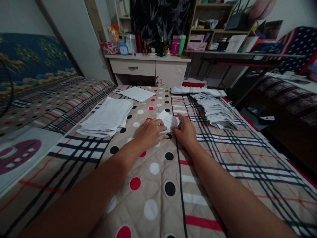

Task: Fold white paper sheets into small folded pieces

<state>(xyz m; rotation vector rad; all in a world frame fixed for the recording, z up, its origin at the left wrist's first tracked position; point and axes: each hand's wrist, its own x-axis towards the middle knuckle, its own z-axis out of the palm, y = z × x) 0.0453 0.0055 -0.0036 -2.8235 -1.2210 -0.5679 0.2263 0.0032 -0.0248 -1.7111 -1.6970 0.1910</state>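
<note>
A small folded sheet of paper (166,119) lies on the patterned bedspread (158,168) between my hands. My left hand (151,131) rests on its left side, fingers bent and closed over the near left edge. On the right edge, my right hand (185,131) grips the paper between thumb and fingers. To the left sits a stack of flat printed sheets (109,115), with one more sheet (138,94) lying beyond it. At the right, a row of folded papers (214,110) leans over in a fanned line, and another row of folded papers (198,91) lies behind it.
A white dresser (148,67) stands at the bed's far end, with a blue clock (123,48) and bottles on top. A desk with shelves (218,51) is at the back right. A white bag with a purple print (24,152) lies at the left.
</note>
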